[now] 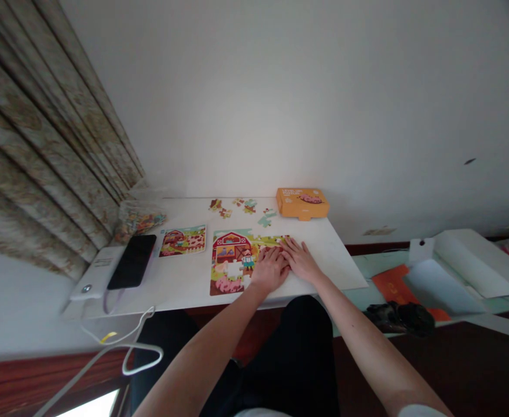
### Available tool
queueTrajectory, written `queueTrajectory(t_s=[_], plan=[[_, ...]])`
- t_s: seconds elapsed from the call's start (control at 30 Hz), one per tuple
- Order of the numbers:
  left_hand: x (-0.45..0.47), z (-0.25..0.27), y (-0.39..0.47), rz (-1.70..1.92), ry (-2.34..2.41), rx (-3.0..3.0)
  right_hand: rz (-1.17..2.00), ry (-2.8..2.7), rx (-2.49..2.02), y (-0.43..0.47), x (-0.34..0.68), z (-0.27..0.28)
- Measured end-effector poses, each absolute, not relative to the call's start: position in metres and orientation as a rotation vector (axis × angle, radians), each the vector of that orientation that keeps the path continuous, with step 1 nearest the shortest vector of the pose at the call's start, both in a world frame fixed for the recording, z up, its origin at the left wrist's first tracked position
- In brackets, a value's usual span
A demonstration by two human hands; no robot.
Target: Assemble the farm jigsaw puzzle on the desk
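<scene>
A jigsaw puzzle [232, 238] with a red barn, a farmer figure and pink pigs lies on the white table. White tabletop shows through gaps in its lower middle part. My left hand [271, 269] rests on the puzzle's right part, palm down, fingers laid out over it. Beside it, touching or nearly so, my right hand [300, 259] lies flat at the right edge with fingers stretched out. The hands cover that part of the picture, and I cannot tell whether a piece is under them. Left of the puzzle is a picture card [183, 240] of a similar farm scene.
Loose puzzle pieces [266, 218] lie at the back, near an orange puzzle box [301, 204]. At the left are a phone [132, 262], a white device with cables, and a plastic bag of pieces [141, 220]. An open white box [449, 284] stands on the right.
</scene>
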State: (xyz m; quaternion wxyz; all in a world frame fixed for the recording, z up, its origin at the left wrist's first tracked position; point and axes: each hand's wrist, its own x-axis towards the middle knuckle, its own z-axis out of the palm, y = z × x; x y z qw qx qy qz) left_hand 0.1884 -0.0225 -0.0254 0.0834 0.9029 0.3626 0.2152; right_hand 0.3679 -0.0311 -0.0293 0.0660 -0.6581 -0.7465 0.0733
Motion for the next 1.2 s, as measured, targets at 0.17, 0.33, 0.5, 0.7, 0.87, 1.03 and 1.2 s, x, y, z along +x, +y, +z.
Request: queueTrajectory(t_s=[0.17,0.33,0.5,0.7,0.87,1.03,1.2], plan=[[0.188,-0.024,-0.022,0.646,1.089,2.68,0.222,-2.257,-1.99,-0.031,0.366,-0.028],[0.187,-0.021,-0.023,0.656,1.093,2.668,0.161,-2.164,-1.958,-0.036,0.363,-0.032],[0.186,-0.014,-0.017,0.664,1.099,2.597,0.021,-2.012,-1.887,-0.041,0.361,-0.033],[0.173,0.01,0.05,0.608,1.429,2.413,-0.025,-1.983,-1.793,-0.041,0.359,-0.026],[0.149,0.024,0.133,0.397,1.727,2.351,0.064,-2.012,-1.73,-0.042,0.359,-0.019],[0.13,0.025,0.188,0.349,1.864,2.292,0.087,-2.016,-1.716,-0.042,0.359,-0.018],[0.135,0.022,0.224,0.301,1.879,2.257,0.065,-1.94,-1.781,-0.041,0.359,-0.02]])
